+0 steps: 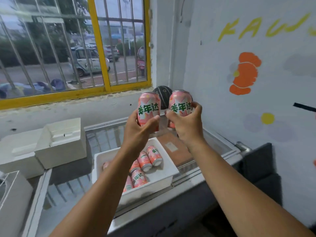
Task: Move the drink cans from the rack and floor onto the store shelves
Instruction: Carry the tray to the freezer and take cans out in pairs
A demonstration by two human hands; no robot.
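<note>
Both my arms are raised in front of me. My left hand (139, 130) grips a pink drink can (149, 106) with green lettering, held upright. My right hand (187, 124) grips a second, matching pink can (180, 103), also upright, just right of the first. Below them a white foam box (168, 171) sits on the glass lid of a chest freezer (220, 149). Several more pink cans (146, 161) lie on their sides inside the box.
Two more white foam boxes (63, 142) stand at the left on the freezer. A dark ball (163, 93) rests in the corner behind the cans. A barred, yellow-framed window (75, 48) fills the back wall; a painted white wall (248, 74) runs along the right.
</note>
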